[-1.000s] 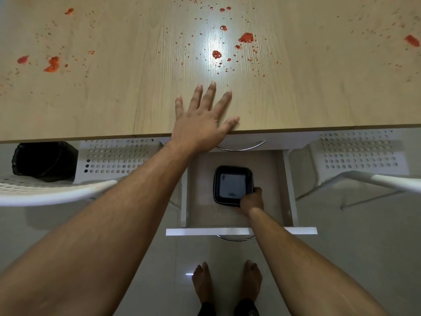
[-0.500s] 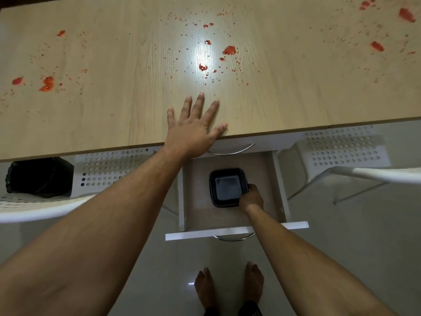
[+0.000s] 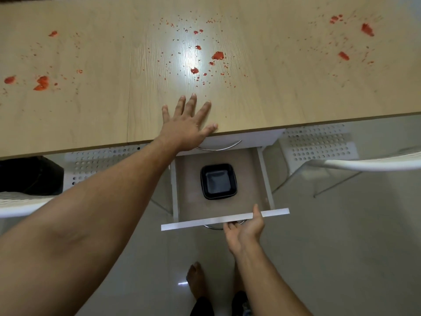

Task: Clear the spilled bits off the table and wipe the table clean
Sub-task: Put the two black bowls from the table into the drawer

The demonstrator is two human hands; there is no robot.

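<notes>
Wooden table (image 3: 296, 94) carries red spilled bits (image 3: 218, 55), wet-looking and likely to smear; left hand (image 3: 185, 126) rests flat, fingers spread, at its edge; right hand (image 3: 247, 226) grasps the open drawer (image 3: 225, 221) front; black tray (image 3: 218, 181) inside, probably light, liftable by its rim.

One table (image 3: 273, 99) carried many red spilled bits (image 3: 218, 55) (too scattered to count exactly). There was one open drawer (image 3: 224, 218), one black tray (image 3: 218, 181), two white chairs (image 3: 319, 147), two hands (image 3: 184, 128).
</notes>
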